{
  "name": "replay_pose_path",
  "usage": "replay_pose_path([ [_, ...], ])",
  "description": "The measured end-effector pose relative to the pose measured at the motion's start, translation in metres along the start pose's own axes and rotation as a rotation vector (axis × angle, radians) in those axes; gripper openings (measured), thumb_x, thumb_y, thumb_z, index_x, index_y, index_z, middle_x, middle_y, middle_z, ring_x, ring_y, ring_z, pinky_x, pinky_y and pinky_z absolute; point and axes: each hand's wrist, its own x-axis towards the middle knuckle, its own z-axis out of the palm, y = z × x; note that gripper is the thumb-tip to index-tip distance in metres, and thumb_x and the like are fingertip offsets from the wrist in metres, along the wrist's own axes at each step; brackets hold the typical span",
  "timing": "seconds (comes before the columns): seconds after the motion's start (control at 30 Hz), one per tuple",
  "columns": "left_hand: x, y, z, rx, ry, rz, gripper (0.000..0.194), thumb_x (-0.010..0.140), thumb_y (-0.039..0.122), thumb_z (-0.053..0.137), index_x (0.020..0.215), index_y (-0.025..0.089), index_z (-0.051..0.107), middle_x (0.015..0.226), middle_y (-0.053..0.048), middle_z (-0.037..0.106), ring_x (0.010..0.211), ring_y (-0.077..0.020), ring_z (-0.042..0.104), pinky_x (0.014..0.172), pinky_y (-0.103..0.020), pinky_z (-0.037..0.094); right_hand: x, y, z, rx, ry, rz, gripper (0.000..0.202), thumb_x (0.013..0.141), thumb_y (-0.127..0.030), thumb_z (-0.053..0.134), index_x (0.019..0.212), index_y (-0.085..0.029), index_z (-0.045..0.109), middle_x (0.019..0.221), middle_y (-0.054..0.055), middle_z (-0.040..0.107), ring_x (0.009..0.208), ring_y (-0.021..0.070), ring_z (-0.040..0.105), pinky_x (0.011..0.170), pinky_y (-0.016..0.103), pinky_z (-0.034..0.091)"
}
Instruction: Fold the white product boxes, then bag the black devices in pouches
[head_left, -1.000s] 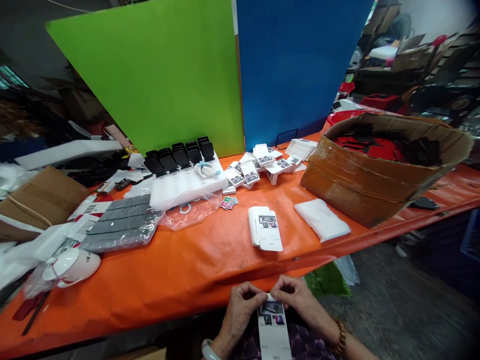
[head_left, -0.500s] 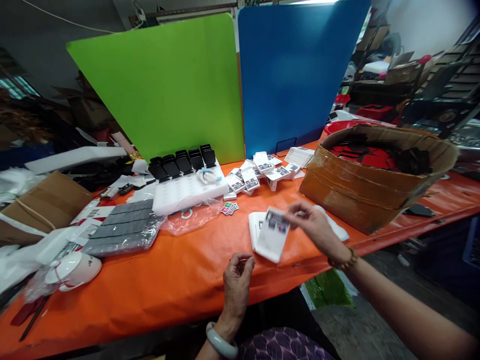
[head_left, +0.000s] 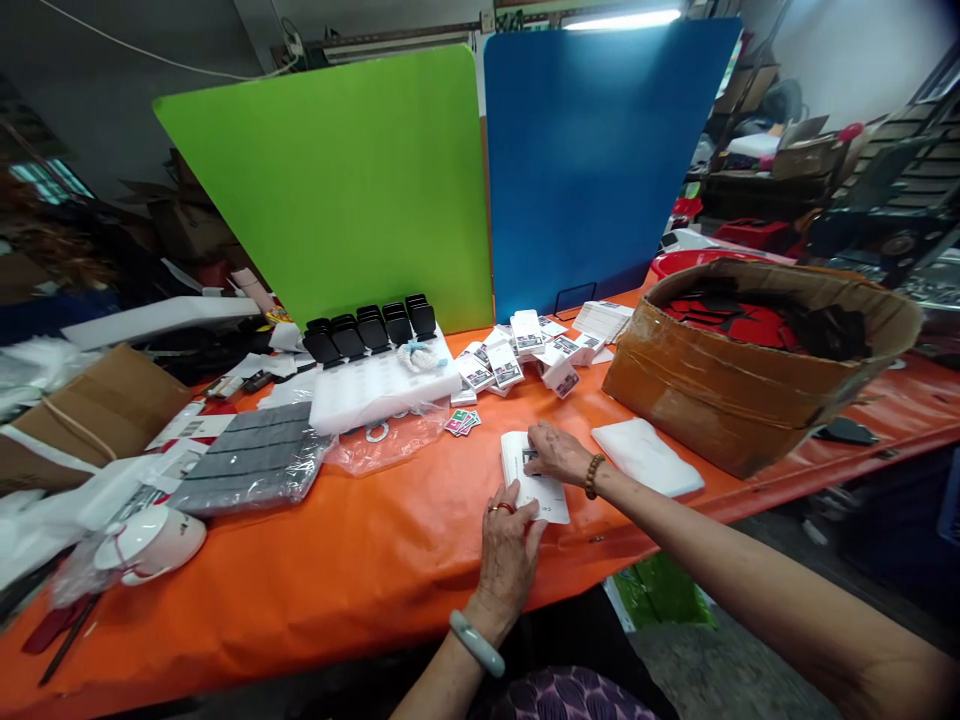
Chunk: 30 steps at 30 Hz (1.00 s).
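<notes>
Printed white cards [head_left: 553,494] are lying in a flat stack on the orange tabletop [head_left: 390,560], near its front edge. The left hand [head_left: 511,540], with a pale bangle [head_left: 478,645] circling its wrist, is touching the near left part of the stack, its fingers partly bent. The right hand [head_left: 559,455], wearing a beaded bracelet [head_left: 593,476], is reaching over the far end, its fingers curling down and hiding part of the printing; whether either one is pinching a card, I cannot tell. A white packet [head_left: 649,457] is lying to the right, near an open cardboard box [head_left: 697,395] that is holding red and black pieces [head_left: 761,328]. Beyond the stack, small printed boxes [head_left: 504,365] are sitting in a loose heap. Farther left, black plates [head_left: 370,330] are standing in a row on a white foam block [head_left: 375,390].
</notes>
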Motion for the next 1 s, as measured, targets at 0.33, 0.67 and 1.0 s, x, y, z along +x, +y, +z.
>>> replay_pose_path([
  [0.33, 0.000, 0.011, -0.012, -0.271, 0.102, -0.119, 0.044, 0.081, 0.014, 0.059, 0.125, 0.014, 0.056, 0.134, -0.018, 0.053, 0.124, -0.0286, 0.050, 0.101, -0.047, 0.044, -0.007, -0.007, -0.020, 0.080, 0.011, 0.050, 0.020, 0.066, -0.008, 0.064, 0.083, -0.014, 0.055, 0.076, 0.005, 0.064, 0.066, 0.0146, 0.054, 0.052, 0.022, 0.027],
  [0.67, -0.011, 0.029, -0.028, -0.352, 0.089, -0.185, 0.042, 0.093, 0.021, 0.035, 0.128, 0.010, 0.056, 0.095, -0.016, 0.068, 0.084, -0.0235, 0.065, 0.075, -0.035, 0.053, -0.074, -0.026, -0.012, 0.611, -0.042, 0.105, 0.008, 0.068, -0.015, 0.054, 0.066, -0.019, 0.048, 0.054, -0.006, 0.051, 0.043, 0.0076, 0.046, 0.041, 0.019, 0.033],
  [1.0, -0.046, 0.036, -0.028, -0.516, -0.048, -0.327, 0.039, 0.084, 0.027, 0.056, 0.121, 0.018, 0.060, 0.101, -0.010, 0.070, 0.088, -0.0232, 0.063, 0.080, -0.033, 0.049, -0.096, -0.038, 0.027, 1.186, -0.237, 0.149, 0.017, 0.064, -0.022, 0.061, 0.065, -0.020, 0.044, 0.045, -0.011, 0.041, 0.034, 0.0032, 0.028, 0.034, 0.017, 0.020],
])
